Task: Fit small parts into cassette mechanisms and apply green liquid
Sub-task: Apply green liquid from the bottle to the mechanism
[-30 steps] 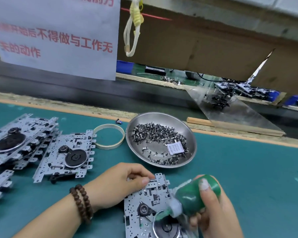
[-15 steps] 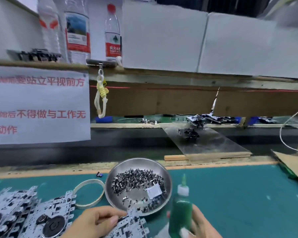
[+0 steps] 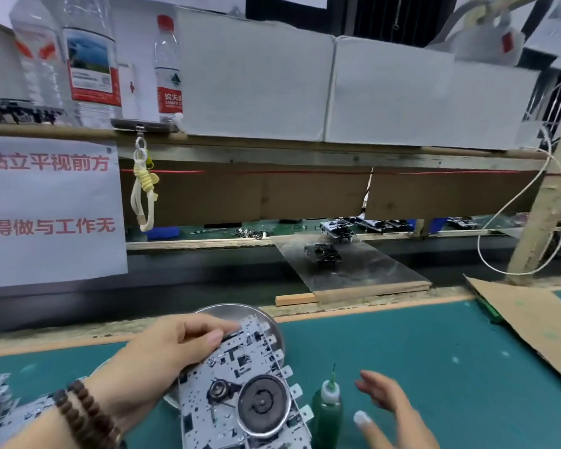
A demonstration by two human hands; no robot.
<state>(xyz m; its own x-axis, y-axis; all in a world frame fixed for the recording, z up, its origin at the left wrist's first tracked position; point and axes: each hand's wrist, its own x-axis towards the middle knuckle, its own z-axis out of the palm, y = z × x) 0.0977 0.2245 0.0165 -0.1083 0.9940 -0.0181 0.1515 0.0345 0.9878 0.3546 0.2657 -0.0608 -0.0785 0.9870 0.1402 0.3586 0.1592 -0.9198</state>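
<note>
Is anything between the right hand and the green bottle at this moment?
Nothing visible. The green bottle stands upright on the mat, and the right hand, open, is just beside it with only bare mat between. The left hand holds the cassette mechanism on the bottle's other side.

Shiny metal cassette mechanism (image 3: 240,384), glossy steel dish (image 3: 237,311), translucent plastic green bottle (image 3: 327,413), matt teal mat (image 3: 434,351), rough brown cardboard (image 3: 531,319).
</note>
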